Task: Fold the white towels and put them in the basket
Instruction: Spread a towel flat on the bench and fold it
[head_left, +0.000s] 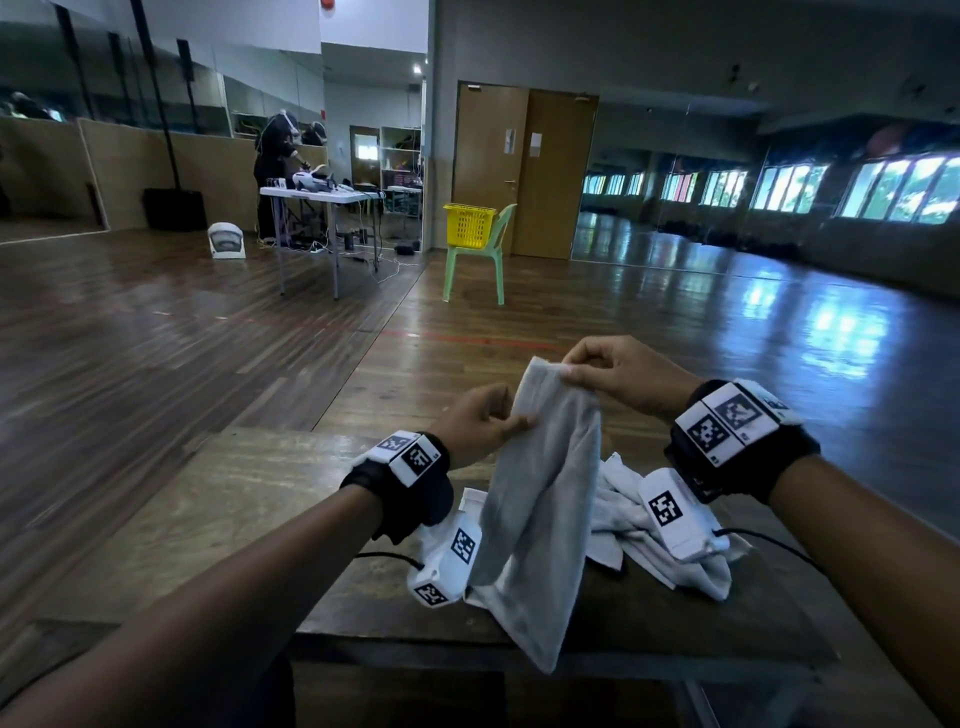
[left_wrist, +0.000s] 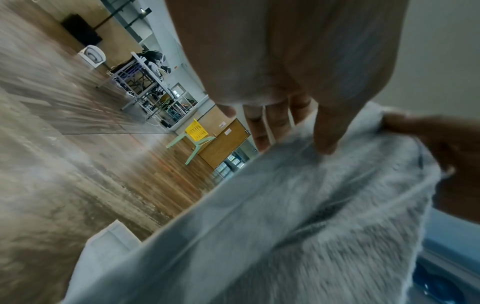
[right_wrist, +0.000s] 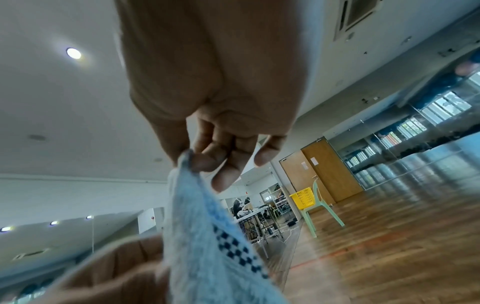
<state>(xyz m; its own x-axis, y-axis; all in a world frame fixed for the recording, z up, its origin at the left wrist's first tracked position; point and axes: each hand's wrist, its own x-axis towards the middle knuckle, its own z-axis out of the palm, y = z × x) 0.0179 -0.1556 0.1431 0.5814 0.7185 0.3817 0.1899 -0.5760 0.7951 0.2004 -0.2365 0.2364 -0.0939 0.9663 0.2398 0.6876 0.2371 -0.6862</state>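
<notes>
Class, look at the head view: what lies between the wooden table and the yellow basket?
Only bare wooden floor with a red line separates the table from the basket; head view shows it.

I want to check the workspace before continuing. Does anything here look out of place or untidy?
Mostly one thing: the yellow basket sits on a green chair far across the floor, not beside the table. Other white towels lie crumpled on the table, still unfolded. The held towel looks undamaged.
</notes>
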